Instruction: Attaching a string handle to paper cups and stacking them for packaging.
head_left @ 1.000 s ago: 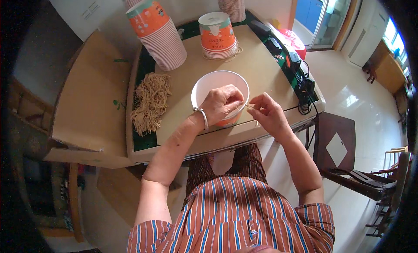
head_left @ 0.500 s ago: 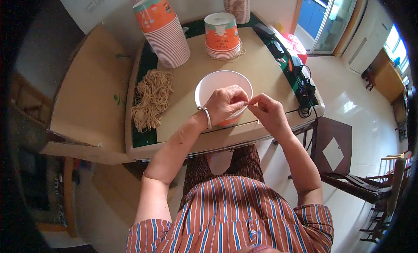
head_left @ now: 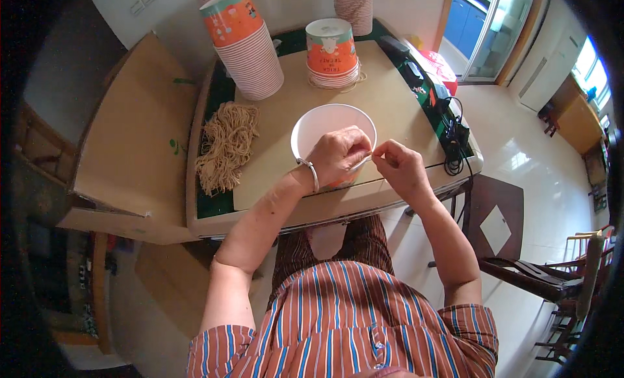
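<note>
A white-lined paper bucket (head_left: pixel 318 128) with an orange outside stands near the front edge of the table, its mouth facing up. Over its right rim, the fingers of my left hand (head_left: pixel 341 150) are pinched together; a bangle circles that wrist. My right hand (head_left: pixel 400 165) pinches just right of the rim, its fingertips almost touching the left ones. A thin tan bit of cord shows between the fingertips, mostly hidden by them. To the left lies a loose heap of tan cord (head_left: pixel 227 144).
Behind the bucket, upside-down orange and green paper buckets (head_left: pixel 331 53) stand with cord at their base. A tall bucket stack (head_left: pixel 250 59) rises back left. An open cardboard box (head_left: pixel 136 131) adjoins the table's left side. Black cables (head_left: pixel 457 141) lie along the right edge, near a dark chair (head_left: pixel 497 215).
My right hand has shifted very slightly to the right, with its fingertips a little farther from the left ones. The bucket and my left hand stay nearly in place.
</note>
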A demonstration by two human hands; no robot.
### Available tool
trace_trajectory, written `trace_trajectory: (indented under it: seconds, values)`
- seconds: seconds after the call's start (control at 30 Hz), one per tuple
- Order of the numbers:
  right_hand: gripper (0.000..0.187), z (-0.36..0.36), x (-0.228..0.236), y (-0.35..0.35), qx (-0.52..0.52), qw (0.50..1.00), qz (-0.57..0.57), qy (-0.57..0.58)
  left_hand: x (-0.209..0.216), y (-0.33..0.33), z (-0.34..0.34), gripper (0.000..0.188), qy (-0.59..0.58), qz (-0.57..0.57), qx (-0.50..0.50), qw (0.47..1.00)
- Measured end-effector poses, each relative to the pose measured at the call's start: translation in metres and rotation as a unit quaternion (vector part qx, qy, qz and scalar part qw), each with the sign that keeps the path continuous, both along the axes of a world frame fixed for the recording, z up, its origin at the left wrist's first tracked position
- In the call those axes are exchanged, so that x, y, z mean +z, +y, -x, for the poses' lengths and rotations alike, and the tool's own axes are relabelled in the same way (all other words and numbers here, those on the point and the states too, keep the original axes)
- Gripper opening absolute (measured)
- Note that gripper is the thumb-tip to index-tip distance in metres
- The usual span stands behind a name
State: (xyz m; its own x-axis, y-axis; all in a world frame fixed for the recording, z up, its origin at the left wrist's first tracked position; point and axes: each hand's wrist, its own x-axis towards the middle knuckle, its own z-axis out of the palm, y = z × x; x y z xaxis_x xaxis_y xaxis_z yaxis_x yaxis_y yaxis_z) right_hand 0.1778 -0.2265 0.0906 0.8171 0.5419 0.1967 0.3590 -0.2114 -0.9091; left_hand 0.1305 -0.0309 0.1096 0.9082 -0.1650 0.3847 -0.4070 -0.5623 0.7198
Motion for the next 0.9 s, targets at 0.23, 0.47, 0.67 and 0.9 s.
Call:
trace_trajectory:
  seconds: [0.23, 0.47, 0.67, 0.9]
  values:
    - [0.008, 0.006, 0.008, -0.002, -0.027, 0.994, 0.079, -0.075, -0.003, 0.0, 0.001, 0.008, -0.054, -0.067, 0.006, 0.996]
    - [0.024, 0.012, 0.02, -0.01, -0.027, 0.98, 0.166, -0.108, -0.002, 0.006, 0.007, 0.01, -0.017, -0.162, -0.002, 0.987]
    - [0.036, 0.011, 0.04, -0.036, 0.037, 0.985, 0.149, -0.083, 0.001, 0.001, 0.02, 0.018, -0.021, -0.129, -0.01, 0.991]
    - [0.032, 0.011, 0.056, -0.049, 0.056, 0.993, 0.094, -0.046, 0.004, -0.016, 0.009, 0.023, -0.004, -0.085, -0.03, 0.996]
